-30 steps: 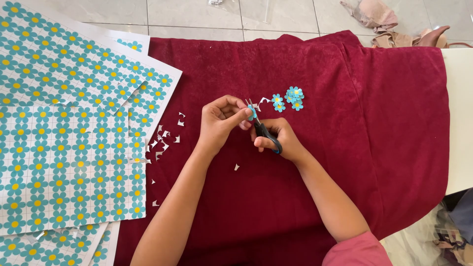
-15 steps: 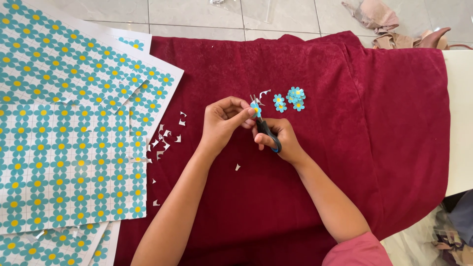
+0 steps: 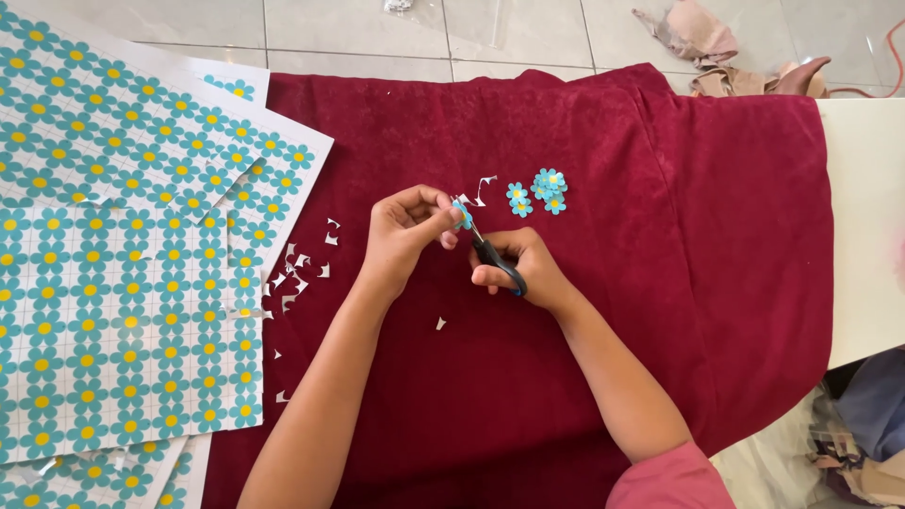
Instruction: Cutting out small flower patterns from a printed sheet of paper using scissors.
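Observation:
My left hand point(image 3: 403, 234) pinches a small blue paper flower point(image 3: 462, 215) above a dark red cloth point(image 3: 660, 283). My right hand point(image 3: 523, 269) grips black-handled scissors point(image 3: 495, 254), whose blades meet the flower's edge. A thin white paper trimming point(image 3: 483, 187) curls up from the cut. Several finished blue flowers with yellow centres point(image 3: 539, 190) lie together on the cloth just beyond my right hand.
Large white sheets printed with blue flowers point(image 3: 113, 283) cover the left side. Small white paper scraps point(image 3: 300, 273) lie scattered between the sheets and my hands. A white surface point(image 3: 863, 226) borders the cloth on the right; crumpled fabric point(image 3: 698, 38) lies on the tiled floor beyond.
The flower has been turned slightly between my left fingers and the scissors have shifted a little along its edge. Both hands stay in the same place.

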